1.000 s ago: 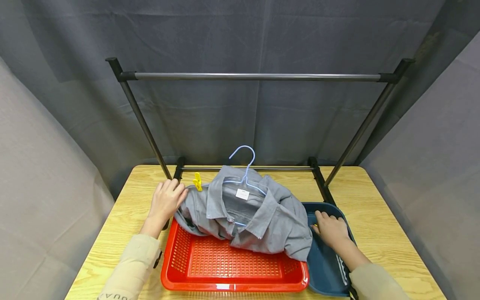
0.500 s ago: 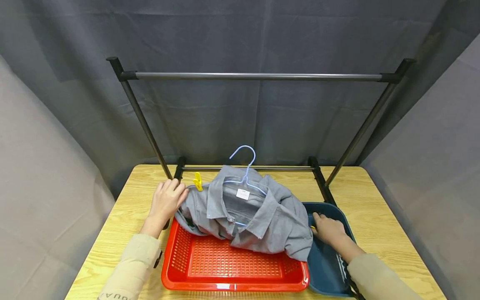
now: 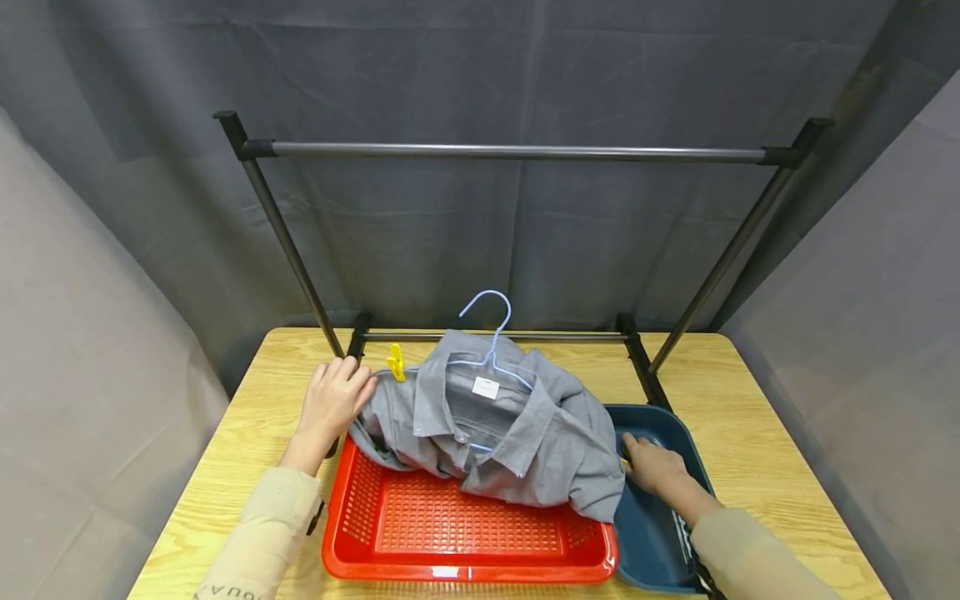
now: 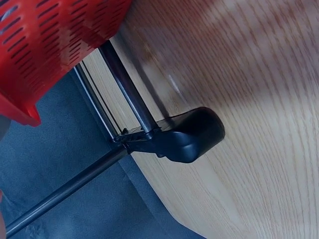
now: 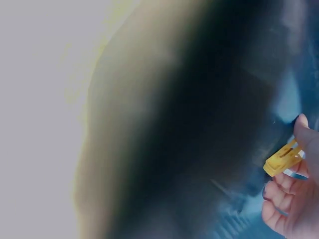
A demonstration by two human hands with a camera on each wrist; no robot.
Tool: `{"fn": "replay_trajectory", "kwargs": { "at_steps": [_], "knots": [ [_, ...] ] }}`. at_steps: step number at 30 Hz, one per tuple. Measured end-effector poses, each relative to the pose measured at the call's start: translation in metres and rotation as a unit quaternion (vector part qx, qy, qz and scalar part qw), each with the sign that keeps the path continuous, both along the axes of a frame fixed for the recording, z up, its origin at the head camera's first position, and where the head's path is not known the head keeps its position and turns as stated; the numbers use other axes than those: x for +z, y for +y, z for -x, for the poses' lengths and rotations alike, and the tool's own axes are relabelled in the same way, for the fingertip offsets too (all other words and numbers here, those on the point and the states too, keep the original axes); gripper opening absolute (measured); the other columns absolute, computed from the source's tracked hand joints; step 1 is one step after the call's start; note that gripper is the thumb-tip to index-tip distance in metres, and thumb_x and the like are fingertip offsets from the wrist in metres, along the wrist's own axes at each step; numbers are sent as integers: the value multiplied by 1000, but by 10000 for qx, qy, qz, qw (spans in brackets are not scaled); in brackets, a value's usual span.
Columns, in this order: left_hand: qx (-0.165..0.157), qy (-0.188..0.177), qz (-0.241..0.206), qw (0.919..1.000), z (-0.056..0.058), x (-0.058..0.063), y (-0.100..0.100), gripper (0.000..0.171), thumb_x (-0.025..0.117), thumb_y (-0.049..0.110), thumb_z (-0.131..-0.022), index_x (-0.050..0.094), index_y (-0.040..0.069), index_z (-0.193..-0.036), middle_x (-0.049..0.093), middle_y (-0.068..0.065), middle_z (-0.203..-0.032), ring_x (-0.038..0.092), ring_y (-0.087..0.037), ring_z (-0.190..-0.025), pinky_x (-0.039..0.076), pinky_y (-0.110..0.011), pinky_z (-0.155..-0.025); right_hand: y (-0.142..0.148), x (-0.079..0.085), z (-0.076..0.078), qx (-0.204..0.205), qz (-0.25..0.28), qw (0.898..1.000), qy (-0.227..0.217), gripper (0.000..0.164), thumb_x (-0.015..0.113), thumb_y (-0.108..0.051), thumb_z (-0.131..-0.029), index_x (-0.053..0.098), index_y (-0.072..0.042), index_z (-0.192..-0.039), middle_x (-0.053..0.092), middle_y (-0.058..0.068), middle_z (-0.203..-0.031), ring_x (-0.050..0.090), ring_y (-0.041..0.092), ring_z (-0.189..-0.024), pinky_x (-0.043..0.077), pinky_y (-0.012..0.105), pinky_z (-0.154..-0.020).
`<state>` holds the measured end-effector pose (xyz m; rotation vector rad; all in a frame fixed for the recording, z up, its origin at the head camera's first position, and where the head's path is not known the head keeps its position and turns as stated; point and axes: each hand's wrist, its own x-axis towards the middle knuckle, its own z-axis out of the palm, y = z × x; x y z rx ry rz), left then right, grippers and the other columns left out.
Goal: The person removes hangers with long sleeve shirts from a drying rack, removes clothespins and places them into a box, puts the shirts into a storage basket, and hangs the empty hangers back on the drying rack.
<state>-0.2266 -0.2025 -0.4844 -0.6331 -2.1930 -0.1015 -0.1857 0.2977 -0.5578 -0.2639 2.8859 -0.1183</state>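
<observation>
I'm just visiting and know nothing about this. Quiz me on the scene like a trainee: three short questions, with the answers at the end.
1. What small thing does the right hand hold?
2. True or false: the hook of the hanger stands above the collar of the gray shirt.
3. Fill in the color: the gray shirt partly covers the ____ basket.

Key:
1. A yellow clip.
2. True.
3. Red.

dark letters (image 3: pixel 228 593) on the left sleeve (image 3: pixel 258 529), cut off at the lower edge, apparently U and A among them, white label (image 3: pixel 485 387) inside the grey shirt (image 3: pixel 543 471), print too small to read
</observation>
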Motion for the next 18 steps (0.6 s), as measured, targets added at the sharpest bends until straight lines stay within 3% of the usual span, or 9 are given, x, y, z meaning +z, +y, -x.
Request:
{"fn": "replay_trajectory", "kwargs": {
  "at_steps": [18],
  "knots": [
    [16, 31, -21, 10000, 1, 0, 1, 36, 34, 34, -96, 53, 6, -84, 46, -12, -77, 44, -32, -68, 35, -42, -60, 0, 6, -6, -60, 68, 9999, -113, 54, 57, -30, -84, 46, 4, -124, 53, 29, -115, 55, 42, -102, 44, 57, -74]
  ]
}}
